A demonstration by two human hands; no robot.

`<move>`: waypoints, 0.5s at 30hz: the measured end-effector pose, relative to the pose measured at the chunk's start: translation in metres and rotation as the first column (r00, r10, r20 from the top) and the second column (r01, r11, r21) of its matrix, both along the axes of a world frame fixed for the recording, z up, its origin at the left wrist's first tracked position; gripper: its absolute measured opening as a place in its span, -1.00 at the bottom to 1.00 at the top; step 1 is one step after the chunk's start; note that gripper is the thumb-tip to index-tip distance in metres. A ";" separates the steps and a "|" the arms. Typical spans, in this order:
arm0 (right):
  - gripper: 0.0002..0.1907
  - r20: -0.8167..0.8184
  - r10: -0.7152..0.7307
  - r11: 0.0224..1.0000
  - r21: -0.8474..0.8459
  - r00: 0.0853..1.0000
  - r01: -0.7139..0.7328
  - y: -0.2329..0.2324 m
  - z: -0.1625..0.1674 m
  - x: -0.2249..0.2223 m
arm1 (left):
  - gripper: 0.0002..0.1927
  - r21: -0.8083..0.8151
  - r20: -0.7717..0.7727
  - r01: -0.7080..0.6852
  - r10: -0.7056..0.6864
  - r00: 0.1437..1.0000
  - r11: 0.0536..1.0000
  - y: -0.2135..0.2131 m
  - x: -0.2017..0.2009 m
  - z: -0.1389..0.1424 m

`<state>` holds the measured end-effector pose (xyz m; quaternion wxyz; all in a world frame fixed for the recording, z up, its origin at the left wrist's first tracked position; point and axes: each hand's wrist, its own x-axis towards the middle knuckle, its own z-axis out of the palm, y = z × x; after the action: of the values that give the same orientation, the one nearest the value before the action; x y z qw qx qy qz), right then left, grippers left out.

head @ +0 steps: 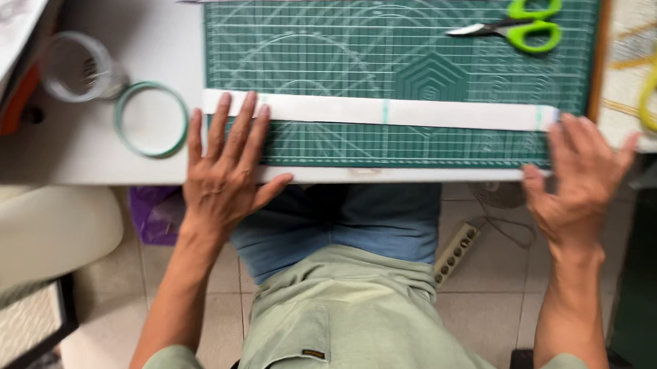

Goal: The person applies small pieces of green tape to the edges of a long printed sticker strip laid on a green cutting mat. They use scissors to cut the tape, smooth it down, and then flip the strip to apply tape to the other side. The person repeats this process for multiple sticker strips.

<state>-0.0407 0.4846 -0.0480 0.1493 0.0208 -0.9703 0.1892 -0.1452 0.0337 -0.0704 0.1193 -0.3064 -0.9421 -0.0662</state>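
long white paper strip (389,112) lies flat across green cutting mat (398,56), 2 pale green tape bits on it. left hand (223,166) open, fingertips pinning left end; right hand (580,182) open, flat at right end. looks light, floppy, tears easily; best held at both ends.

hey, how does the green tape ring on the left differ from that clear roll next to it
The green tape ring lies flat on the white table, thin and wide, its hoop clearly outlined. The clear roll sits farther from the left hand, looks smaller across, see-through and blurred. Both are round, open in the middle, and untouched.
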 end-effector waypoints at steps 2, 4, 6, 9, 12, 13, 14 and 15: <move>-0.45 0.064 -0.013 0.959 0.282 0.998 -0.005 0.000 -0.002 0.003 | -0.13 -0.040 0.003 0.038 -0.037 0.999 0.998 -0.003 0.000 -0.002; -0.40 0.070 0.001 0.913 0.406 0.998 -0.030 0.005 0.000 0.009 | -0.16 -0.053 -0.024 0.062 -0.063 0.998 0.997 -0.007 0.002 -0.002; -0.38 0.031 0.068 0.922 0.381 0.997 -0.075 0.006 0.001 0.017 | -0.19 -0.042 -0.074 0.086 -0.089 0.993 0.995 -0.011 0.008 -0.003; -0.47 -0.045 0.131 0.892 0.442 0.990 -0.098 0.007 0.001 0.023 | -0.24 -0.004 -0.151 0.113 -0.112 0.982 0.994 -0.016 0.015 -0.009; -0.62 -0.079 0.154 0.867 0.489 0.985 -0.096 0.005 0.001 0.028 | -0.26 0.026 -0.226 0.143 -0.134 0.965 0.989 -0.019 0.020 -0.019; -0.64 -0.086 0.157 0.869 0.485 0.984 -0.096 0.003 0.000 0.031 | -0.27 0.032 -0.250 0.155 -0.142 0.958 0.987 -0.021 0.023 -0.022; -0.67 -0.102 0.160 0.870 0.484 0.982 -0.092 0.003 -0.001 0.032 | -0.31 0.030 -0.282 0.161 -0.147 0.948 0.986 -0.022 0.023 -0.024; -0.69 -0.112 0.163 0.870 0.484 0.980 -0.089 0.003 0.000 0.034 | -0.35 0.029 -0.308 0.168 -0.151 0.939 0.985 -0.023 0.025 -0.027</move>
<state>-0.0069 0.4878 -0.0480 0.1989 0.1343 -0.9696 -0.0481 -0.1198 0.0108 -0.0972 0.2655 -0.3848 -0.8824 -0.0532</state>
